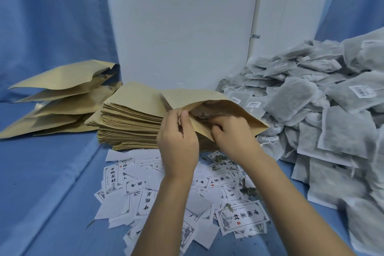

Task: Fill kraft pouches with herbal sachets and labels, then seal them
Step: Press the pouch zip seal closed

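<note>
The left hand (177,139) pinches the rim of a flat brown paper pouch (197,96). The right hand (230,137) grips its lower lip, over the blue cloth tabletop (52,172).

pouches (133,114): matt kraft paper | sachets (291,97): grey fibrous mesh (rough) | labels (241,217): white paper

Kraft pouch (207,96) (mouth gaping) tilts above scattered labels (133,185), beside heaped sachets (311,97).

Head-worn camera looks forward and down, close.
</note>
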`<move>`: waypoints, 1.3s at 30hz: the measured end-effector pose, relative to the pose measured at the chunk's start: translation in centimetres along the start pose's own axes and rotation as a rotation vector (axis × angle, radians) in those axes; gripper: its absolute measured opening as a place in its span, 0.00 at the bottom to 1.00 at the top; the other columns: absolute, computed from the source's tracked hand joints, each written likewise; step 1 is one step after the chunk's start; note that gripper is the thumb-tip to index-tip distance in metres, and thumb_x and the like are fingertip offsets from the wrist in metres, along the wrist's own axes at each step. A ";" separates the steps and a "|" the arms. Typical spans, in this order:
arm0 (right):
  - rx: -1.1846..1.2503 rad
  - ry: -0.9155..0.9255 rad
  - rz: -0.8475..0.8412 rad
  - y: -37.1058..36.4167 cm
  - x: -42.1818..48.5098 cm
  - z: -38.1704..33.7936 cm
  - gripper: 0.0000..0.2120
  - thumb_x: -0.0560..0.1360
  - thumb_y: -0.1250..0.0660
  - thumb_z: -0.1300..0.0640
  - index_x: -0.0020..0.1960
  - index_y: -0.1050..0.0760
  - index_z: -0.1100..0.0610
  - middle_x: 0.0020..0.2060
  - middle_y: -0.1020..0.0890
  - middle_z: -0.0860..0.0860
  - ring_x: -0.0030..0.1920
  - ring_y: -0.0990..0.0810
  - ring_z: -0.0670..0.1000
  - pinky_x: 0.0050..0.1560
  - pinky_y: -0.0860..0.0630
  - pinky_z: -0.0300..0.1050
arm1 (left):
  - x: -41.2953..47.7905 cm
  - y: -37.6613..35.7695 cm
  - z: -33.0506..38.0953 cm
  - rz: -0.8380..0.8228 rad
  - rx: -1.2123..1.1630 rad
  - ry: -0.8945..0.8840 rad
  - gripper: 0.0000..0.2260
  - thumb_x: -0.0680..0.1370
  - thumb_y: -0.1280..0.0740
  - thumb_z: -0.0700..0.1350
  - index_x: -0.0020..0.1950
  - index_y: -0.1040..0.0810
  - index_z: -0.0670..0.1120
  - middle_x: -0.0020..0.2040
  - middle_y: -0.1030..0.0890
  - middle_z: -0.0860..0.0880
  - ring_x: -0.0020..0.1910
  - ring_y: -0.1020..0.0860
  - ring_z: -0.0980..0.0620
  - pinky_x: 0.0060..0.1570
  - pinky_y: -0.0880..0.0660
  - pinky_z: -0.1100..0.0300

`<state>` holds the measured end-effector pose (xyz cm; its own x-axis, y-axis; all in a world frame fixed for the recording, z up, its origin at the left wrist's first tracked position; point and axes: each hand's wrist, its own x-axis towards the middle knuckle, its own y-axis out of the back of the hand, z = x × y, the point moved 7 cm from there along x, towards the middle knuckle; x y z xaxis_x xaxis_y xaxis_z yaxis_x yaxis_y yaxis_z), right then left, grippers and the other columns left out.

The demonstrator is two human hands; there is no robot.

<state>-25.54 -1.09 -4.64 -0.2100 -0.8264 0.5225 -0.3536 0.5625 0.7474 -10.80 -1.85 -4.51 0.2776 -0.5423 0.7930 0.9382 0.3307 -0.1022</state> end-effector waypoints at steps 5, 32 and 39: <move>0.355 -0.034 0.290 2.1 -1.0 -1.2 0.09 0.74 0.38 0.60 0.39 0.21 0.57 0.31 0.22 0.47 0.34 0.28 0.43 0.35 0.33 0.34 | 0.3 -1.3 -2.0 -0.129 -0.032 0.288 0.07 0.79 0.37 0.41 0.44 0.22 0.46 0.33 0.25 0.58 0.34 0.27 0.64 0.35 0.34 0.73; 1.338 -0.750 -0.044 -5.6 -2.6 0.0 0.12 0.74 0.42 0.59 0.32 0.35 0.58 0.27 0.30 0.54 0.20 0.40 0.46 0.20 0.45 0.35 | -2.9 -4.8 -4.2 -0.705 -0.482 1.147 0.18 0.78 0.38 0.40 0.28 0.27 0.41 0.19 0.34 0.52 0.17 0.37 0.58 0.18 0.42 0.69; 1.408 -0.732 -0.070 -5.5 -2.4 -0.4 0.16 0.76 0.40 0.57 0.31 0.37 0.56 0.23 0.36 0.50 0.19 0.44 0.45 0.20 0.48 0.35 | -2.1 -4.4 -4.7 -0.580 -0.582 1.163 0.14 0.78 0.39 0.38 0.32 0.32 0.43 0.20 0.36 0.53 0.17 0.38 0.58 0.17 0.43 0.68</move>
<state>-22.77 -2.23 -9.84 -0.3852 -0.9166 -0.1074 -0.8189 0.3931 -0.4181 -14.51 -5.85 -8.55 -0.4276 -0.8984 -0.1001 0.8466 -0.3591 -0.3929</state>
